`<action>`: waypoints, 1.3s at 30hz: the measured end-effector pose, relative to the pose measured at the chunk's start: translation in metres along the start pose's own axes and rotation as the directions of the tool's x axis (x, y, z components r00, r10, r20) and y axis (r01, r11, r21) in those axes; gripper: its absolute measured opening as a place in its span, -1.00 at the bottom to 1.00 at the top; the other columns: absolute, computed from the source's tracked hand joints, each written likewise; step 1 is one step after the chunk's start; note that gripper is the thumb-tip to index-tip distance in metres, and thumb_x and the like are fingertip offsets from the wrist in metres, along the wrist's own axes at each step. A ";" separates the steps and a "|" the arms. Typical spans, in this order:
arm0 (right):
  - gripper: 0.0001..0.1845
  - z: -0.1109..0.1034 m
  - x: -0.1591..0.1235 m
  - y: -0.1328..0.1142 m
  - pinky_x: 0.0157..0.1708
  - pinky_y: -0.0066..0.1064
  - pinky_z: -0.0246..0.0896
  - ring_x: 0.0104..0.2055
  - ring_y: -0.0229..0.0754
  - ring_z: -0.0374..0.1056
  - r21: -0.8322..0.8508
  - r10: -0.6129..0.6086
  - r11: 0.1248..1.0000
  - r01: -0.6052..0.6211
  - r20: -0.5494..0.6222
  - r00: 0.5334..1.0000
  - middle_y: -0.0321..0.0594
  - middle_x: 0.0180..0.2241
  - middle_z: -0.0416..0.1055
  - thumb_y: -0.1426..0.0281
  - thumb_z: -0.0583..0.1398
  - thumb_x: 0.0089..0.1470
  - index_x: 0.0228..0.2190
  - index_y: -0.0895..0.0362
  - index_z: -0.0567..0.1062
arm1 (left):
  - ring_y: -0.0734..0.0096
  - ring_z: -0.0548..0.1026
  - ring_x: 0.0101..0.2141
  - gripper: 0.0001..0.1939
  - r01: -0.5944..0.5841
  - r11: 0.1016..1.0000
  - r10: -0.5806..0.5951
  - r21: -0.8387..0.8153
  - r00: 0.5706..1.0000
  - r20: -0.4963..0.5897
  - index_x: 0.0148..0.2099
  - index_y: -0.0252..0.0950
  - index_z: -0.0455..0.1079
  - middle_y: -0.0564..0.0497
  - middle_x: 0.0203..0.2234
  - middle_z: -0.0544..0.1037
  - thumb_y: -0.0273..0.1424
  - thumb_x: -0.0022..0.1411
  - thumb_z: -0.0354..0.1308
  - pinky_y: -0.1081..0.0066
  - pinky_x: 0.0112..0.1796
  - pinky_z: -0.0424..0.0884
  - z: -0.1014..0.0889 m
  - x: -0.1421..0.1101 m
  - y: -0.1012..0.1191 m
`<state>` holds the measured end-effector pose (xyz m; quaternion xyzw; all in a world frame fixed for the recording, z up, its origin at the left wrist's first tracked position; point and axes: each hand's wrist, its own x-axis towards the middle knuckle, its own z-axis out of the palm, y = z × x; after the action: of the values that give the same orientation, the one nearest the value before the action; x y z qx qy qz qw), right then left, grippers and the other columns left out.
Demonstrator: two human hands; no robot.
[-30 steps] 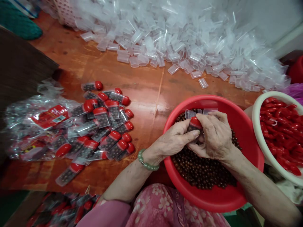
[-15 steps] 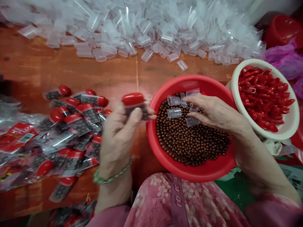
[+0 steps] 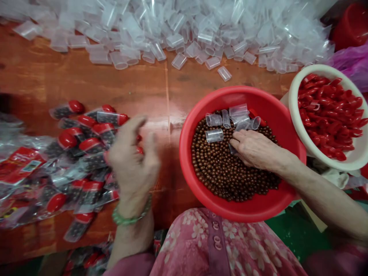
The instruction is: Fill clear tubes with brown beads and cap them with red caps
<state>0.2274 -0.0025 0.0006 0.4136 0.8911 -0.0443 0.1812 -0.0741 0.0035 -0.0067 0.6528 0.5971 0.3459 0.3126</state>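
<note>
On my feed the right hand (image 3: 253,149) lies over the beads, its fingers together and lightly curled, with a clear plastic tube (image 3: 232,149) poking out from under the fingertips; I cannot tell whether that tube is actually gripped. The left hand (image 3: 132,161) is blurred, raised above the table with thumb and fingers spread wide, and I can make out nothing held in it. A green beaded bracelet (image 3: 130,219) circles its wrist.

Under the right hand sits a red plastic basin (image 3: 276,107) filled with small round brown beads (image 3: 230,172). Several empty clear tubes (image 3: 214,120) lie on top of the beads toward the far side. Just right of the basin is a white bowl (image 3: 324,73) heaped with glossy red caps (image 3: 327,115). A pink floral garment (image 3: 215,237) covers the lap just below the basin.

Below and left of the raised left hand, bead-filled tubes with red caps (image 3: 109,119) lie scattered on a reddish wooden table (image 3: 71,76), beside clear bags with red labels (image 3: 20,168). Along the far side of the table runs a large heap of empty clear tubes (image 3: 184,34), and a purple plastic bag (image 3: 353,65) shows at the upper right
</note>
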 end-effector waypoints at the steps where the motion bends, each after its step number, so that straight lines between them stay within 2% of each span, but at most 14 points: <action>1: -0.80 0.001 0.000 -0.002 -0.08 -0.18 0.22 -0.11 0.09 0.40 -0.017 -0.021 1.000 0.021 0.001 1.000 0.04 -0.22 0.43 0.56 0.10 0.14 -0.22 0.27 0.49 | 0.06 0.47 0.19 -0.72 -0.037 0.999 0.037 0.002 0.999 -0.001 0.10 -0.05 0.40 0.06 0.05 0.60 -0.26 0.39 0.04 -0.01 0.13 0.52 0.011 0.002 0.007; 4: -0.80 0.003 0.004 -0.010 -0.14 -0.18 0.22 -0.16 0.08 0.39 -0.012 -0.094 0.995 0.095 0.018 0.995 0.03 -0.25 0.43 0.59 0.11 0.10 -0.24 0.27 0.49 | 0.07 0.42 0.23 -0.71 -0.149 0.989 0.149 0.014 0.989 -0.005 0.12 -0.13 0.40 -0.02 0.10 0.56 -0.29 0.41 0.04 -0.05 0.20 0.43 0.040 0.007 0.021; 7: -0.79 0.003 0.014 -0.020 -0.14 -0.23 0.24 -0.17 0.03 0.39 0.073 -0.174 0.983 0.171 0.044 0.984 0.02 -0.25 0.43 0.60 0.11 0.10 -0.23 0.27 0.49 | 0.14 0.41 0.24 -0.70 -0.296 0.954 0.297 0.037 0.955 -0.001 0.13 -0.23 0.38 -0.10 0.13 0.54 -0.40 0.43 -0.03 -0.04 0.25 0.36 0.059 0.012 0.022; 10: -0.83 0.001 0.024 -0.028 -0.15 -0.29 0.27 -0.18 -0.04 0.39 0.228 -0.225 0.953 0.200 0.093 0.970 0.00 -0.24 0.43 0.56 0.12 0.14 -0.23 0.26 0.49 | 0.21 0.41 0.24 -0.66 -0.439 0.895 0.441 0.076 0.897 -0.013 0.13 -0.32 0.37 -0.18 0.12 0.54 -0.53 0.41 -0.09 0.04 0.25 0.35 0.067 0.015 0.017; 13: -0.86 0.001 0.030 -0.034 -0.17 -0.30 0.30 -0.20 -0.08 0.39 0.409 -0.223 0.897 0.168 0.091 0.971 0.00 -0.20 0.42 0.50 0.18 0.16 -0.21 0.27 0.48 | 0.23 0.42 0.23 -0.64 -0.487 0.869 0.492 0.088 0.870 -0.033 0.14 -0.35 0.36 -0.21 0.10 0.54 -0.56 0.39 -0.10 0.09 0.24 0.37 0.069 0.016 0.012; 16: -0.84 0.004 0.031 -0.032 -0.17 -0.30 0.32 -0.21 -0.12 0.37 0.606 -0.229 0.772 0.190 -0.014 0.973 -0.06 -0.22 0.43 0.47 0.25 0.14 -0.21 0.27 0.48 | 0.22 0.42 0.23 -0.65 -0.487 0.870 0.491 0.082 0.870 -0.044 0.14 -0.38 0.36 -0.23 0.10 0.54 -0.57 0.40 -0.10 0.09 0.25 0.35 0.069 0.016 0.009; 19: -0.74 0.003 0.029 -0.025 -0.21 -0.35 0.32 -0.28 -0.21 0.36 0.780 -0.197 0.568 0.262 -0.180 0.964 -0.14 -0.23 0.45 0.39 0.27 0.19 -0.10 0.25 0.48 | 0.20 0.43 0.22 -0.65 -0.500 0.861 0.506 0.094 0.861 -0.053 0.14 -0.40 0.36 -0.23 0.08 0.55 -0.57 0.40 -0.10 0.08 0.23 0.37 0.068 0.015 0.010; 21: -0.62 -0.002 0.026 -0.019 -0.27 -0.39 0.32 -0.35 -0.28 0.34 0.857 -0.151 0.425 0.291 -0.249 0.957 -0.18 -0.20 0.47 0.32 0.29 0.20 0.01 0.21 0.47 | 0.21 0.45 0.21 -0.64 -0.513 0.852 0.520 0.102 0.851 -0.068 0.16 -0.39 0.36 -0.24 0.09 0.56 -0.56 0.41 -0.10 0.08 0.22 0.39 0.066 0.012 0.015; 23: -0.57 -0.008 0.022 -0.014 -0.31 -0.42 0.31 -0.41 -0.34 0.30 0.903 -0.100 0.321 0.287 -0.269 0.958 -0.19 -0.16 0.48 0.28 0.31 0.18 0.04 0.17 0.47 | 0.24 0.46 0.20 -0.64 -0.501 0.861 0.508 0.084 0.857 -0.092 0.17 -0.36 0.36 -0.23 0.11 0.55 -0.55 0.42 -0.10 0.11 0.22 0.40 0.063 0.008 0.022; 25: -0.55 -0.012 0.018 -0.010 -0.32 -0.43 0.32 -0.42 -0.36 0.27 0.927 -0.043 0.265 0.265 -0.263 0.964 -0.17 -0.12 0.49 0.27 0.32 0.16 0.04 0.17 0.48 | 0.28 0.49 0.17 -0.65 -0.463 0.886 0.461 -0.001 0.881 -0.106 0.16 -0.33 0.38 -0.20 0.11 0.55 -0.52 0.43 -0.08 0.15 0.20 0.42 0.060 0.004 0.031; 28: -0.56 -0.014 0.015 -0.006 -0.27 -0.41 0.35 -0.36 -0.33 0.33 0.927 -0.020 0.263 0.267 -0.271 0.962 -0.18 -0.14 0.49 0.28 0.33 0.15 0.04 0.17 0.50 | 0.30 0.51 0.12 -0.68 -0.330 0.917 0.331 -0.224 0.943 -0.036 0.14 -0.30 0.42 -0.15 0.09 0.56 -0.45 0.46 -0.07 0.20 0.18 0.44 0.057 0.000 0.041; 31: -0.56 -0.013 0.012 -0.003 -0.18 -0.36 0.39 -0.28 -0.28 0.38 0.906 0.025 0.298 0.302 -0.324 0.946 -0.16 -0.11 0.50 0.31 0.32 0.16 0.06 0.14 0.49 | 0.25 0.50 0.13 -0.67 -0.207 0.921 0.251 -0.331 0.964 0.094 0.15 -0.30 0.42 -0.15 0.11 0.54 -0.40 0.47 -0.05 0.17 0.20 0.40 0.057 0.000 0.042; 35: -0.57 -0.011 0.010 0.003 -0.14 -0.32 0.40 -0.21 -0.24 0.42 0.876 0.054 0.356 0.325 -0.367 0.929 -0.14 -0.09 0.52 0.34 0.31 0.16 0.07 0.13 0.49 | 0.20 0.45 0.18 -0.63 -0.130 0.927 0.229 -0.352 0.940 0.255 0.22 -0.33 0.35 -0.20 0.17 0.48 -0.39 0.45 -0.04 0.11 0.25 0.33 0.057 0.003 0.039; 39: -0.56 -0.012 0.007 0.008 -0.19 -0.35 0.41 -0.25 -0.26 0.43 0.885 0.078 0.330 0.328 -0.372 0.925 -0.13 -0.08 0.53 0.35 0.31 0.16 0.07 0.14 0.50 | 0.18 0.36 0.27 -0.50 0.002 0.903 0.222 -0.429 0.853 0.472 0.36 -0.31 0.18 -0.23 0.31 0.33 -0.38 0.42 0.03 0.11 0.31 0.25 0.058 0.005 0.042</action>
<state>0.2257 0.0112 0.0101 0.3710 0.7487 -0.4871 -0.2543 -0.0027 0.0048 -0.0044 0.6733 0.3664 0.2971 0.5694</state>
